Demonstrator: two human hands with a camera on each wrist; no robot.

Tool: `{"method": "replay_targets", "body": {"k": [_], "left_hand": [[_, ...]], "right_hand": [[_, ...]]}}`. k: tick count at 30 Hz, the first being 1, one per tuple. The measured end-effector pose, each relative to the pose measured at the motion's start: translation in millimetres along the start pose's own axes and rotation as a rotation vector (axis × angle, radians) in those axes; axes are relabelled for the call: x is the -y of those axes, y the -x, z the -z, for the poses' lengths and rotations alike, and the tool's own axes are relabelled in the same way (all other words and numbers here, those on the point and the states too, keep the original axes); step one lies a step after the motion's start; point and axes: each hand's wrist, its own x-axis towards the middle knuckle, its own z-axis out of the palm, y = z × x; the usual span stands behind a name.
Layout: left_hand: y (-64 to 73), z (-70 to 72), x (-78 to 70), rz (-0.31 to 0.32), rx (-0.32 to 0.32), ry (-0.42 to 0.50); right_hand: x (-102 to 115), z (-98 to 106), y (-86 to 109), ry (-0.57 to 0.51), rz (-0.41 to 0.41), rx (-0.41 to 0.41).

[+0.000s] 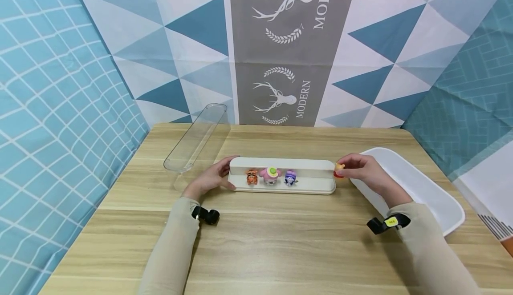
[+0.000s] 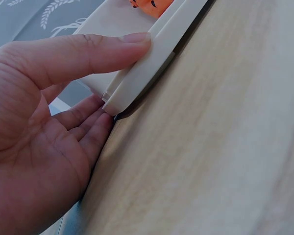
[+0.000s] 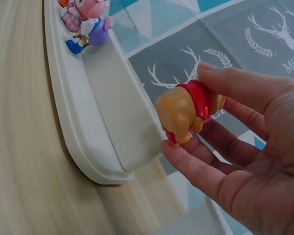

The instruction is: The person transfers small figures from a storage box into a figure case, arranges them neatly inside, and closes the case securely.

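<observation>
In the head view a long cream display base [image 1: 314,185] with a raised back step lies across the table. An orange tiger figurine [image 1: 251,177], a pink figurine [image 1: 270,175] and a purple-and-blue figurine [image 1: 290,178] stand in a row on its lower level. My left hand [image 1: 210,177] grips the base's left end, its thumb on the front edge and fingers around the end. Beside the right end, my right hand [image 1: 362,170] pinches a yellow bear figurine [image 3: 179,110] in a red shirt between thumb and fingers. The right wrist view shows this figurine held apart from the base.
A clear plastic cover [image 1: 196,140] lies at the back left of the wooden table [image 1: 272,237]. Partly behind my right hand and forearm is a white tray [image 1: 417,188]. Patterned cloth [image 1: 192,32] hangs behind the table.
</observation>
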Motion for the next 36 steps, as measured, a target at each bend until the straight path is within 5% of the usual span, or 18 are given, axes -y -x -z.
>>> {"method": "replay_targets", "body": {"k": [12, 23, 36], "left_hand": [[-0.2, -0.4, 0.6, 0.008, -0.002, -0.004], [0.6, 0.5, 0.4, 0.013, -0.005, -0.006], [-0.7, -0.2, 1.7, 0.023, -0.016, -0.001]], "right_hand": [[-8.5, -20.9, -8.1, -0.085, 0.001, 0.017], [-13.3, -39.8, -13.7, -0.049, 0.034, 0.022], [-10.3, -51.3, -12.7, -0.003, -0.018, 0.031]]}}
